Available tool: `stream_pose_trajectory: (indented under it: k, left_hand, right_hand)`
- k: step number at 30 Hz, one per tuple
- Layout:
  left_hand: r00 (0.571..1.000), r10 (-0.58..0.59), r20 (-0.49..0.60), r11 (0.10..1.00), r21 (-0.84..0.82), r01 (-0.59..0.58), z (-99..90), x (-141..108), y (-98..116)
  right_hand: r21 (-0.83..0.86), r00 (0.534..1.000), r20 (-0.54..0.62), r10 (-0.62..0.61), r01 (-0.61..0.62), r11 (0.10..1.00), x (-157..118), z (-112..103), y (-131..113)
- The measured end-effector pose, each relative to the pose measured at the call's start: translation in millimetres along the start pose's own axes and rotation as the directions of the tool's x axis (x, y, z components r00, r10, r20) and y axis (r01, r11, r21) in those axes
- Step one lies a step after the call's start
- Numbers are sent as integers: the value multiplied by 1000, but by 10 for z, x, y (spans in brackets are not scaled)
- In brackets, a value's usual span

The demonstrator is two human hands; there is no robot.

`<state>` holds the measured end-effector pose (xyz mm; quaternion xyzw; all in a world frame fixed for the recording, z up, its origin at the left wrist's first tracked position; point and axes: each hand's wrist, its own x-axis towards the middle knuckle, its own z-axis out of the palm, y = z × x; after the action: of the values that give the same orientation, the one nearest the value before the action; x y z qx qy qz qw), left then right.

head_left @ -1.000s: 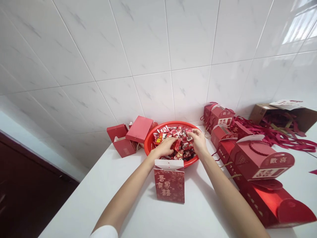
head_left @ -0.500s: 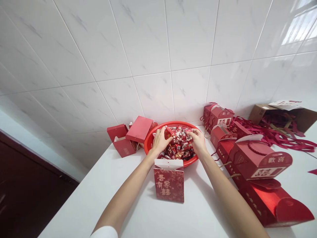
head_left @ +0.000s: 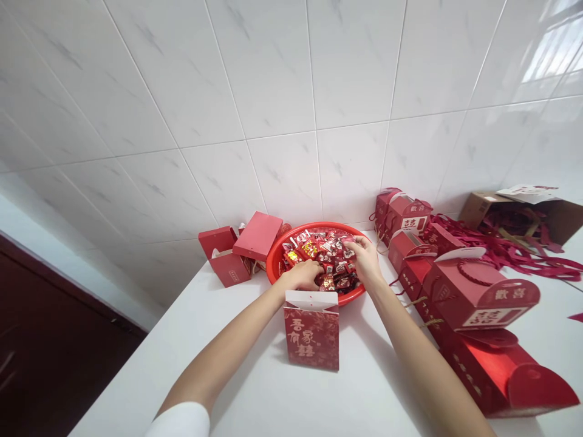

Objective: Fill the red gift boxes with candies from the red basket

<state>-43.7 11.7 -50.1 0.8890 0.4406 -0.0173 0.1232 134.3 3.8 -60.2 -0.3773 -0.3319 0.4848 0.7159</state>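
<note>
A red plastic basket (head_left: 272, 258) by the wall is filled with wrapped candies (head_left: 334, 262) in red, gold and white foil. My left hand (head_left: 303, 276) reaches into its near left part, fingers curled down among the candies; what its fingertips grip is hidden. At the basket's right side my right hand (head_left: 365, 260) is closed in a pinch, with a red-wrapped candy (head_left: 348, 243) at its fingertips. Just in front of the basket stands an upright red gift box (head_left: 312, 337) with gold characters and its white-lined top flap up. Neither hand touches the box.
To the left of the basket are red boxes (head_left: 231, 269), one with its lid raised. Red handled gift boxes (head_left: 483, 291) line the right side, some stacked. Behind them, dark red ribbons (head_left: 510, 252) spill from a cardboard box (head_left: 565, 221). A tiled wall (head_left: 282, 170) borders the white table (head_left: 191, 328).
My left hand has moved down and nearer within the basket, away from a red and gold packet at the back left. My right hand stays nearly in place.
</note>
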Motion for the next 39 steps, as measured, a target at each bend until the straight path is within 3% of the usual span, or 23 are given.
stream_pose_trajectory:
  k: [5, 16, 22, 25, 36, 39]
  left_hand:
    - [985, -103, 140, 995, 31, 100, -9, 72, 36]
    - [977, -57, 207, 961, -254, 110, 33, 53, -35]
    - [970, -27, 243, 824, -543, 159, 26, 82, 19]
    - [954, -49, 297, 805, -554, 214, 64, 132, -7]
    - [967, -21, 256, 836, -526, 157, 113, 171, -40]
    - [980, -24, 197, 828, -546, 129, 97, 160, -87]
  right_hand:
    - [2, 1000, 0, 4, -4, 1000, 7, -2, 1]
    - [-15, 1000, 6, 4, -3, 1000, 9, 5, 0]
    - [-19, 1000, -9, 1, -2, 1000, -7, 11, -2]
    - [-19, 1000, -20, -5, 4, 1000, -5, 11, 3]
    - [-16, 1000, -25, -14, 14, 1000, -15, 27, -15]
    - [-5, 999, -34, -13, 12, 1000, -21, 26, -36]
